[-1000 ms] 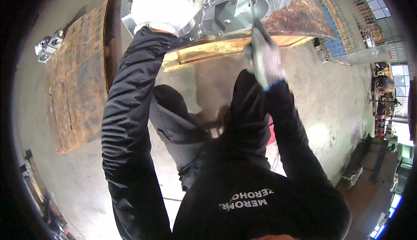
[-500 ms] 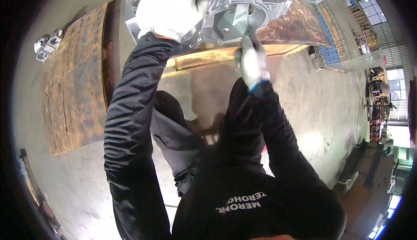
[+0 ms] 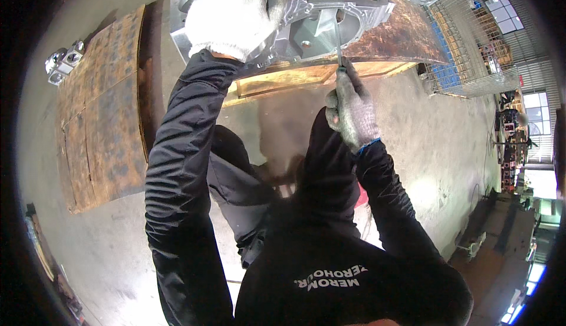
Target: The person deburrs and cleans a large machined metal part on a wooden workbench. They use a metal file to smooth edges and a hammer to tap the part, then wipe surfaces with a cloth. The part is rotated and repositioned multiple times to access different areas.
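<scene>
left hand (image 3: 231, 20) spread flat, steadying a metal casting (image 3: 306, 16) at the rusty table (image 3: 407, 31) edge; right hand (image 3: 352, 113) grips a thin file (image 3: 337, 40) inside its opening, filing seemingly unfinished.

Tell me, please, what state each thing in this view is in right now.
Metal casting: lying on the rusty plate, openings facing up.
Left hand: white-gloved, pressed flat on the casting.
Right hand: grey-gloved, closed around a thin tool.
Thin tool: upright, tip inside the casting.
Rusty plate: resting on a wooden board.
Small metal parts: sitting apart, untouched.
</scene>
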